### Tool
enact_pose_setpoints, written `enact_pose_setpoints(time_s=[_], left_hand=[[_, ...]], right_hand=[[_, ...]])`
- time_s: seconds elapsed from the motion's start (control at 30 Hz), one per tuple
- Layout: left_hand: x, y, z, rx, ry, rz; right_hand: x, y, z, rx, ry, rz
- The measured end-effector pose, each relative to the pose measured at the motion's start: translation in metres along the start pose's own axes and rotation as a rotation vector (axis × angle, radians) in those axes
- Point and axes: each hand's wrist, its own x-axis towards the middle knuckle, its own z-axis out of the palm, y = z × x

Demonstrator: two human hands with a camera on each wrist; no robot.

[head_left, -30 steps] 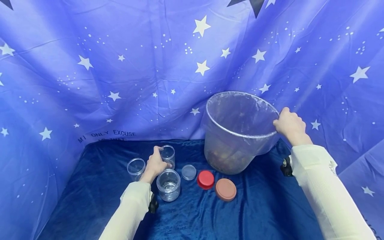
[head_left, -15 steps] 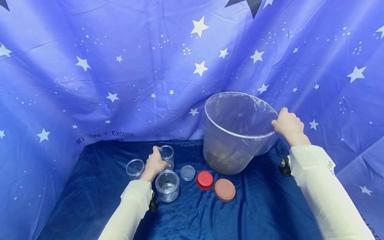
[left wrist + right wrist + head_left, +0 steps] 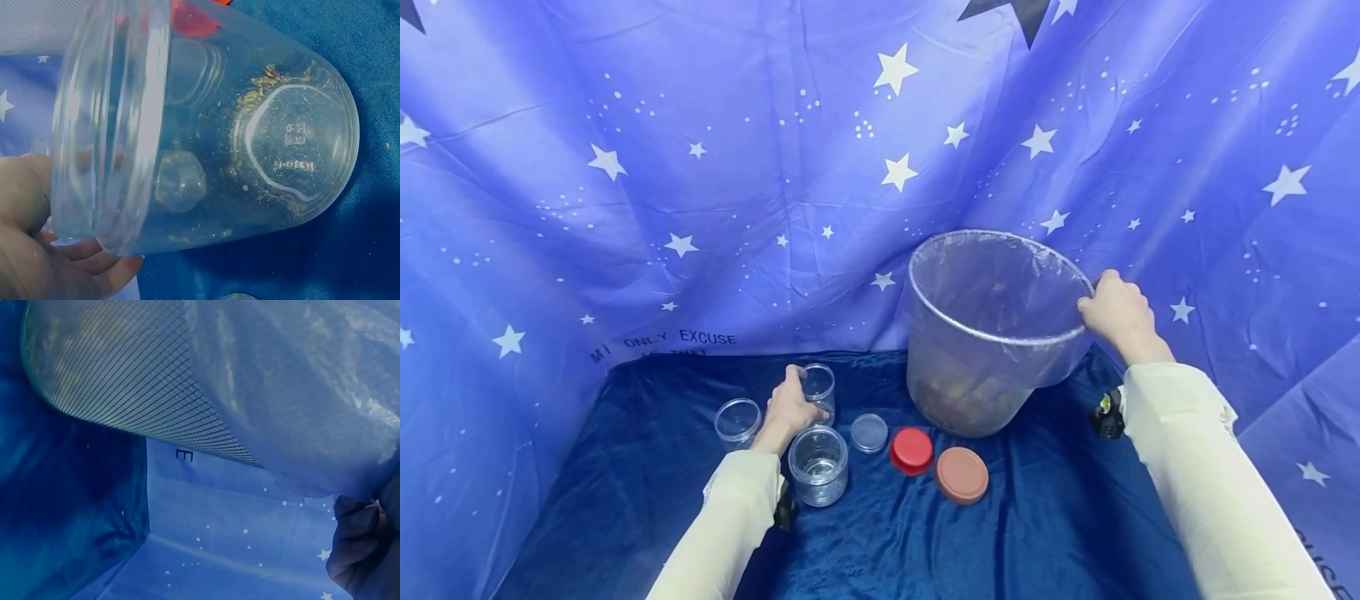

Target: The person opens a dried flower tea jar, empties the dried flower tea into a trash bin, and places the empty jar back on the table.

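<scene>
My left hand (image 3: 787, 412) grips a clear jar (image 3: 822, 392) that stands upright and lidless at the back of the cloth. Just in front of it is another open clear jar (image 3: 818, 483); in the left wrist view this nearer jar (image 3: 206, 237) shows small yellowish bits at its bottom and hides part of the hand. A third clear jar (image 3: 737, 418) stands to the left, partly behind the wrist. My right hand (image 3: 1122, 315) holds the rim of a mesh wastebasket (image 3: 970, 408) lined with a translucent bag. Brownish contents show dimly through its lower wall.
Between the jars and the wastebasket lie a clear lid (image 3: 869, 433), a red lid (image 3: 912, 450) and a brownish-orange lid (image 3: 962, 475). Dark blue cloth (image 3: 880, 550) covers the table. A blue star-patterned curtain (image 3: 760, 167) hangs close behind and at both sides.
</scene>
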Motion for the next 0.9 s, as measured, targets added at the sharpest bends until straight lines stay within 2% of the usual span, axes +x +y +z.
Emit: enact_pose_setpoints(time_s=[0.33, 0.63, 0.9], left_hand=[[0.0029, -0.0002, 0.0018, -0.012, 0.004, -0.021], [-0.0001, 0.0005, -0.0035, 0.01, -0.015, -0.028], [0.0007, 0.007, -0.0049, 0.026, -0.051, -0.05]], right_hand=[[0.003, 0.0014, -0.0049, 0.062, 0.005, -0.064], [0.0038, 0.0026, -0.006, 0.078, -0.047, -0.053], [-0.0009, 0.0072, -0.0086, 0.084, -0.052, -0.078]])
